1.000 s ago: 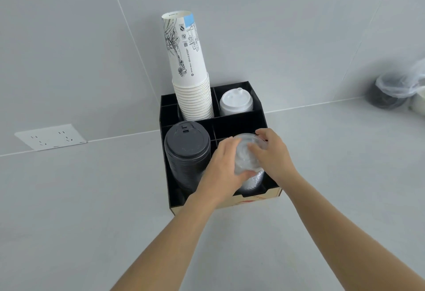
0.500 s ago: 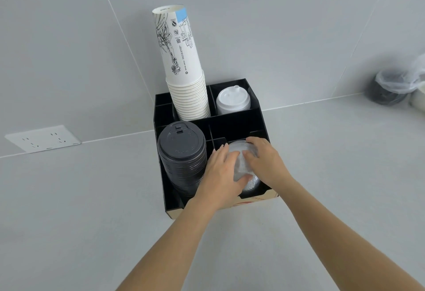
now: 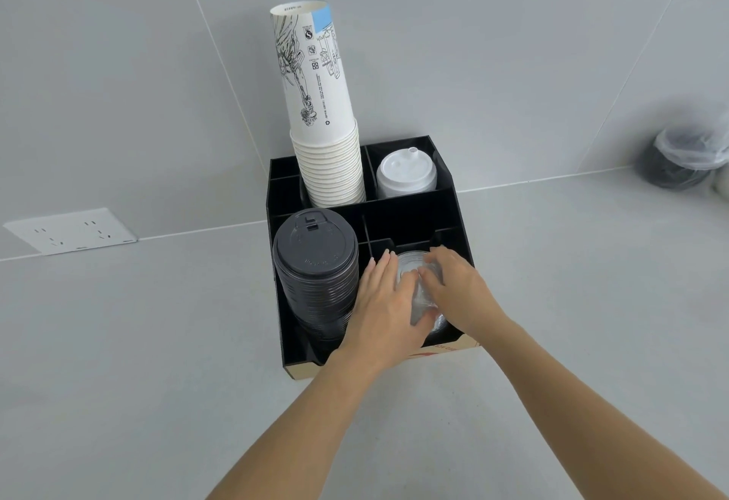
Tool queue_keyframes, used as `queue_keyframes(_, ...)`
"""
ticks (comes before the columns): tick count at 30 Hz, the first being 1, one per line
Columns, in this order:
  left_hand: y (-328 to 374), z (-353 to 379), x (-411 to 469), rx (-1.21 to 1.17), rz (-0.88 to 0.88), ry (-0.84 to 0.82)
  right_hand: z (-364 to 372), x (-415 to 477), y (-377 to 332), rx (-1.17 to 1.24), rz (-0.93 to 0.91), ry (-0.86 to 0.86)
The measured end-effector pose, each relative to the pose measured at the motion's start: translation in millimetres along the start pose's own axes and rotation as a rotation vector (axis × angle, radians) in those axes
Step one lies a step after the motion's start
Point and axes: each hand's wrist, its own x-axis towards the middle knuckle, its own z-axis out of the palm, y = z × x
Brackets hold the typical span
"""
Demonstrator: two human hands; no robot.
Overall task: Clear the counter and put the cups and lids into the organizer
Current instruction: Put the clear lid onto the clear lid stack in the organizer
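1. Head view: a black organizer point(image 3: 449, 199) stood on the grey counter point(image 3: 157, 341) against the tiled wall.
2. Its back left compartment held a tall stack of paper cups point(image 3: 319, 104); the back right held white lids point(image 3: 406, 176); the front left held a stack of black lids point(image 3: 315, 274).
3. A stack of clear lids point(image 3: 410, 274) sat in the front right compartment, under both hands.
4. The left hand point(image 3: 384, 310) lay flat on the stack's left side, fingers straight and pressed together, thumb below.
5. The right hand point(image 3: 453, 290) rested on its right side, fingers curled over the top lid.
6. A wall socket point(image 3: 71, 229) sat at left; a bagged dark container point(image 3: 678, 162) stood far right, blurred.
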Motion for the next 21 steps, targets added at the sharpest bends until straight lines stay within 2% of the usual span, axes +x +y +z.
queue_keyframes(9,3,-4,-2,0.057,-0.007,-0.026,-7,1,-4,0.036,0.03,-0.003)
queue_keyframes(14,20,-32,0,-0.02,0.019,0.031,-25,1,-15,0.06,-0.048,0.051)
queue_keyframes(19,38,-109,4,-0.281,0.043,0.28,-63,13,-42,0.202,-0.094,0.114)
queue_keyframes(21,39,-142,11,-0.315,0.067,0.381,-80,21,-54,0.231,-0.132,0.13)
